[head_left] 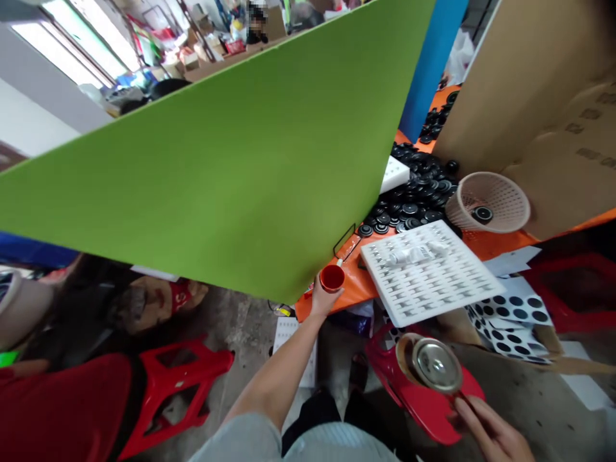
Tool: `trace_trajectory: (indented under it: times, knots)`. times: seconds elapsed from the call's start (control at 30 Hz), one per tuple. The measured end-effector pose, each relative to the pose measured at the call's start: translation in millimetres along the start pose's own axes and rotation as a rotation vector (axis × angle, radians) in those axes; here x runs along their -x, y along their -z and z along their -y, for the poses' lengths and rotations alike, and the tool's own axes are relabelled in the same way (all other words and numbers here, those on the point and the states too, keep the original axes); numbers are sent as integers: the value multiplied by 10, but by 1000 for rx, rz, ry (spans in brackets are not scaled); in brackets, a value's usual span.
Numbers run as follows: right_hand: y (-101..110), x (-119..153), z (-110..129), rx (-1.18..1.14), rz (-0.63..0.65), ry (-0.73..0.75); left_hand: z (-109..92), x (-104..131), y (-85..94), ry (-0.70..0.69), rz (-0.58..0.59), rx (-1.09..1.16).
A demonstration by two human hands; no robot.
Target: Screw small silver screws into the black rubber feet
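My left hand point(323, 299) is closed around a red cup point(332, 278) at the corner of the orange-covered table point(355, 282), in front of the green panel point(231, 179). The cup's open mouth faces up. At the lower right, my right hand point(493, 431) grips a jar with a round metal lid point(437, 364) by a thin handle or strap. The jar is tilted above a red stool point(428, 407), and its side is partly hidden by the lid. A white perforated board point(428, 273) lies on the table between my hands, with a clear plastic piece on top.
Black round discs point(418, 186) are heaped behind the board, beside a beige mesh basket point(493, 202). Sheets with black dots point(514, 314) lie at the right. Cardboard point(539, 115) stands behind. Another red stool point(187, 391) and a person's red garment point(67, 410) are at left.
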State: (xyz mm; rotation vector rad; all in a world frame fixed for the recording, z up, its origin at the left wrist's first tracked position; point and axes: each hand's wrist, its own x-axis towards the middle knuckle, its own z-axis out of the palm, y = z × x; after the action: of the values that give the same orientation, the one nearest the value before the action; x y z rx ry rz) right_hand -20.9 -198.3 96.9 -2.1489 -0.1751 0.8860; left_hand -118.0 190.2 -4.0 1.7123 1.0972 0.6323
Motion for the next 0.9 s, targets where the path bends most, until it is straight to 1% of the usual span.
trace_trajectory:
  times: [0.07,0.13,0.2,0.27,0.37,0.43,0.47,0.5,0.57,0.63,0.7,0.8,0.9]
  knots:
    - [-50,-142,269,48,82,107,92,44,70,16,-8,-21]
    - [-133,-278,532,119,143,232,140,59,106,26,-5,-44]
    - [-240,-419,759,176,196,330,125,92,148,23,2,-70]
    - [-355,-565,938,212,231,380,39,192,227,6,-9,-99]
    - [-511,-771,1131,282,278,402,-220,503,406,-49,-55,-134]
    - [-598,-885,1224,317,305,407,-465,766,509,-127,-32,-162]
    - [-639,-935,1261,328,321,408,-600,888,539,-185,19,-194]
    - [-679,-980,1293,335,335,408,-737,993,552,-253,100,-263]
    - [-761,-1060,1341,346,365,400,-997,1128,530,-317,262,-435]
    - [-841,-1127,1374,356,398,390,-1207,1163,466,-280,358,-594]
    - [-915,-1179,1404,378,426,384,-1347,1130,399,-199,386,-697]
    - [-998,-1215,1474,450,446,384,-1434,1050,340,-116,389,-750]
    - [-1046,-1204,1586,547,435,381,-1440,1006,324,-70,350,-704]
